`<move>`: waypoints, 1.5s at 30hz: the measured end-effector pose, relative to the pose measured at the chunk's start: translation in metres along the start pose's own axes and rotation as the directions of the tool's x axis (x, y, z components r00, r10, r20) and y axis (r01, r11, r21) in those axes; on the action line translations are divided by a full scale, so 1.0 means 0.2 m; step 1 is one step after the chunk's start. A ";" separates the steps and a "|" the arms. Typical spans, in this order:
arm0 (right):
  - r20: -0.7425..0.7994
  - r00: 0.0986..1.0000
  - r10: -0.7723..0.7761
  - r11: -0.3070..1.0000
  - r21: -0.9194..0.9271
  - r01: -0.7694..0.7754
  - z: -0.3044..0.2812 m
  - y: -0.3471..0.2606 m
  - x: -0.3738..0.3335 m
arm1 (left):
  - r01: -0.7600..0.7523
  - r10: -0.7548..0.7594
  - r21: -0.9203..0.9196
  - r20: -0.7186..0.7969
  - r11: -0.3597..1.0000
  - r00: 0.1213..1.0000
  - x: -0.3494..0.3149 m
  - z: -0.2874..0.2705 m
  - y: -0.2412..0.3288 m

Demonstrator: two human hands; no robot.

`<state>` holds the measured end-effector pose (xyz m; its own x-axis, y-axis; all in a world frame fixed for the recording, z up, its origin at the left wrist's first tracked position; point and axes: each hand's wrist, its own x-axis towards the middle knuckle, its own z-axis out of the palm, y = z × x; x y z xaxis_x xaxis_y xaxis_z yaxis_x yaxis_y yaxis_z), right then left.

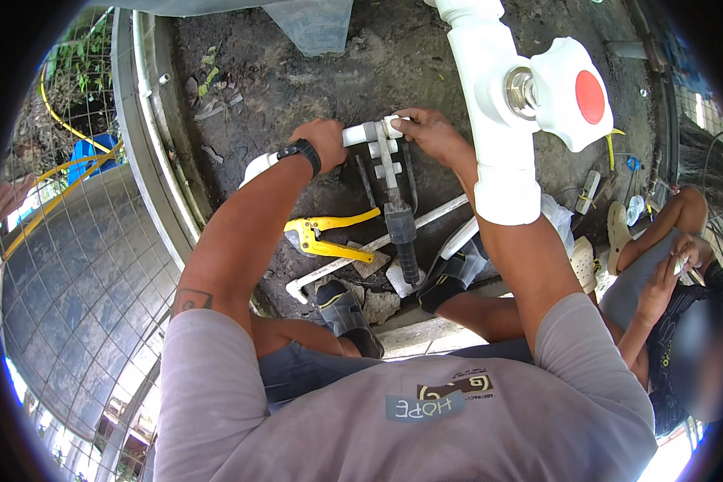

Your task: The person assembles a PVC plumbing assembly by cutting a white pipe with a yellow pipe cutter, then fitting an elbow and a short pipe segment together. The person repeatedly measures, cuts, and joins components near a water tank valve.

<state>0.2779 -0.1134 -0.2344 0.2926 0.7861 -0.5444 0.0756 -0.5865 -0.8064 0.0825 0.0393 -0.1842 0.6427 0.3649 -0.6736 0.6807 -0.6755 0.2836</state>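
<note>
My left hand (321, 145), with a black band at the wrist, is closed round a white plastic pipe (357, 135). The pipe's end meets the grey heating head of a pipe welding iron (381, 149). From the other side my right hand (432, 133) pinches a short white pipe fitting (393, 126) against the same head. The iron's black handle (400, 225) points back toward me between my feet. Another white pipe length (259, 168) shows beyond my left forearm; whether it joins the held pipe is hidden.
A large white valve (502, 96) with a red-centred knob stands close at upper right. Yellow pipe cutters (329, 233) and a thin white pipe (377, 243) lie on the dirt. Wire fencing (72, 281) runs along the left. Another person (659, 297) sits at right.
</note>
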 end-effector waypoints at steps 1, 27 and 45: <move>0.001 1.000 0.016 1.000 -0.002 -0.016 0.00 -0.01 0.00 | 0.006 -0.006 -0.002 -0.018 1.000 1.000 -0.02 0.00 0.01; 0.054 0.982 -0.182 0.983 -0.002 0.182 -0.06 0.08 0.00 | -0.002 0.014 -0.088 0.142 0.996 0.990 0.05 0.01 -0.09; 0.179 0.983 0.031 0.997 -0.074 -0.018 -0.09 0.02 0.03 | -0.058 0.059 -0.031 0.026 0.998 0.998 -0.01 0.01 -0.07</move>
<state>0.2972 -0.1147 -0.2362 0.1191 0.7899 -0.6016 0.1406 -0.6132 -0.7773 0.0707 0.0473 -0.1896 0.6726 0.3078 -0.6729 0.6526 -0.6755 0.3433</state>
